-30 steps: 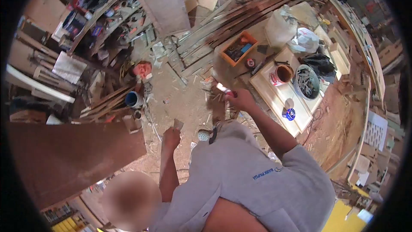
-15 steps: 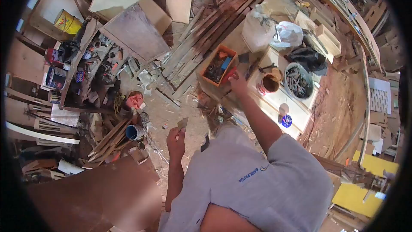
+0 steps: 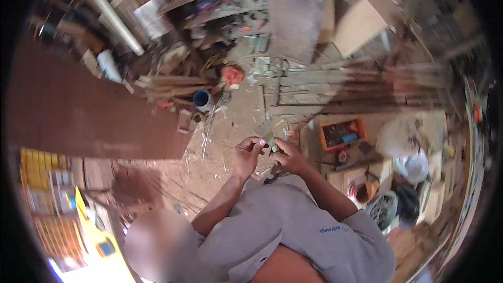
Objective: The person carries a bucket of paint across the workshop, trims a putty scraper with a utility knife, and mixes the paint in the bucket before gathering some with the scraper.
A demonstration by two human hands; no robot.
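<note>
Thin flat piece (image 3: 265, 130) held up at the left hand (image 3: 246, 158)

Piece is dull grey-brown and straight-edged; material can't be told. It is pinched by the left fingers, projecting just past the fingertips, over dusty, scrap-littered floor (image 3: 220, 147). Right hand (image 3: 291, 159) is placed just beside, fingers curled at a small green item (image 3: 274, 148); grip there is too blurred to tell.

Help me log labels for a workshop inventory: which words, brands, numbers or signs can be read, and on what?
"BANK PAPUA": grey shirt, blue print, upside down and blurred, so a likely reading.
Paint can: any label too blurred to read.
White sheet: too blurred.
Nothing else is legible.
</note>
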